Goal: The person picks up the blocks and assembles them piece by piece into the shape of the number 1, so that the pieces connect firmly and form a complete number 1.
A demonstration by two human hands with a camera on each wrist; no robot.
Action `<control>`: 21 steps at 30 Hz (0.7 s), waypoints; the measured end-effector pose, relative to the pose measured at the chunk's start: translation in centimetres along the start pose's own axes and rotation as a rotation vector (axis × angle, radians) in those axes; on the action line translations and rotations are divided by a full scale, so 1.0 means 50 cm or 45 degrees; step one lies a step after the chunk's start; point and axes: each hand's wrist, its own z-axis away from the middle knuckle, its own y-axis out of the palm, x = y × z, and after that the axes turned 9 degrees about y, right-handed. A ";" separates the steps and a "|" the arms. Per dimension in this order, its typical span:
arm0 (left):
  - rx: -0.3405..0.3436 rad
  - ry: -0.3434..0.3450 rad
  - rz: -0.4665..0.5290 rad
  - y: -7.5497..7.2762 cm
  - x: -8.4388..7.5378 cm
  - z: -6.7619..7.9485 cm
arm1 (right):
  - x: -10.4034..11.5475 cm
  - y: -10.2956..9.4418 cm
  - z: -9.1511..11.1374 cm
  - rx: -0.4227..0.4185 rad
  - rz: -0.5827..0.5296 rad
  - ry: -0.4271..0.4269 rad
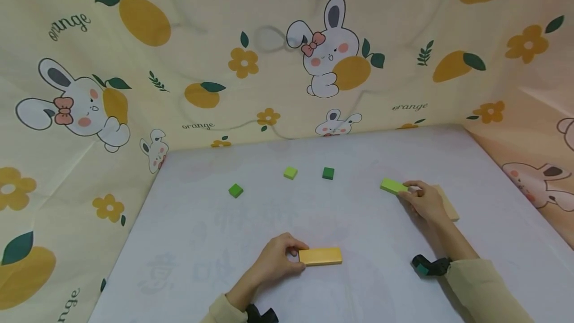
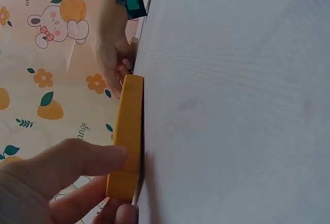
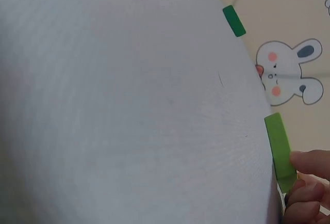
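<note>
Near the front middle of the table, my left hand (image 1: 279, 259) pinches the left end of an orange-yellow rectangular block (image 1: 320, 256). In the left wrist view, the thumb lies on one face of that yellow block (image 2: 128, 131) and the fingers are on its other side. Farther right, my right hand (image 1: 428, 203) pinches the right end of a light green rectangular block (image 1: 392, 186). The right wrist view shows the thumb and curled fingers at the lower end of this green block (image 3: 280, 149). A pale wooden-coloured block (image 1: 446, 204) lies beside the right hand, partly hidden by it.
Three small square blocks lie toward the back: a mid-green one (image 1: 235, 191), a light green one (image 1: 290, 173) and a dark green one (image 1: 328, 173). The white table (image 1: 188, 243) meets a printed cloth (image 1: 269, 64) at the back and sides.
</note>
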 end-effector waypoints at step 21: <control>0.041 -0.057 0.015 0.001 0.000 -0.001 | 0.007 -0.008 -0.013 0.057 0.197 -0.157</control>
